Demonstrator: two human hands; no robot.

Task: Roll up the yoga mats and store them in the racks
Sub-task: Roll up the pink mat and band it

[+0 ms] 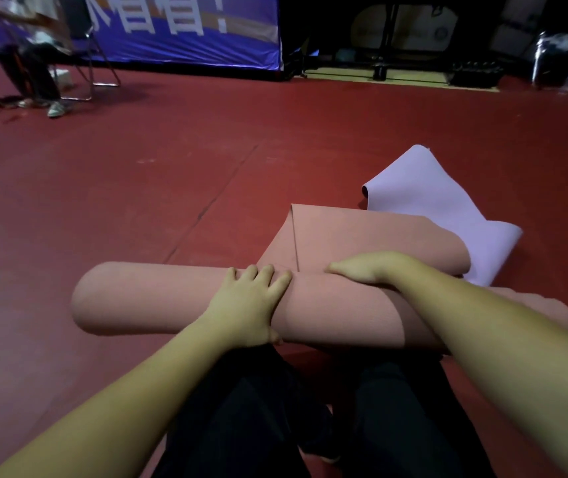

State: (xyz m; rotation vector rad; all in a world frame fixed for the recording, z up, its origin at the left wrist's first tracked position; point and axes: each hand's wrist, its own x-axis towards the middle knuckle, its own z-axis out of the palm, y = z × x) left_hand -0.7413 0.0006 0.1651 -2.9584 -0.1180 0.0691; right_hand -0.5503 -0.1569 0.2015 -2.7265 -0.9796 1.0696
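A pink yoga mat [158,298] lies across the red floor in front of my knees, rolled into a thick tube. Its unrolled tail [351,236] stretches away from me, with the far end folded back on itself. My left hand [248,301] presses flat on top of the roll, fingers spread. My right hand [368,270] rests where the roll meets the flat tail, fingers curled down on the mat. A lilac yoga mat [427,201] lies loosely folded under and behind the pink tail, to the right.
A seated person [31,74] on a folding chair is at the far left, before a blue banner [179,32]. Dark equipment and a black stand [382,46] line the back right. Red floor [138,188] spreads out to the left and ahead.
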